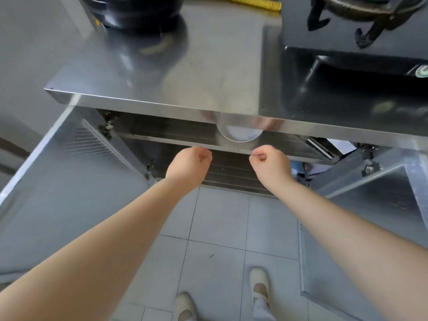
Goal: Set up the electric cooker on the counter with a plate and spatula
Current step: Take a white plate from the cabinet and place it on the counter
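Under the steel counter (162,84) a cabinet stands with both doors swung out. On its upper shelf (176,140) lies a white plate (239,133), partly hidden by the counter's front edge. My left hand (188,166) and my right hand (269,164) hover just in front of that shelf's edge, fingers curled, nothing in them. A black round appliance (139,10), possibly the electric cooker, sits at the counter's back left, cut off by the frame. No spatula is visible.
A black gas stove (356,38) with a pot on its burner fills the counter's right side. The left cabinet door (69,181) and right cabinet door (370,205) flank my arms. A yellow hose (259,2) runs along the back. My feet stand on grey floor tiles (220,228).
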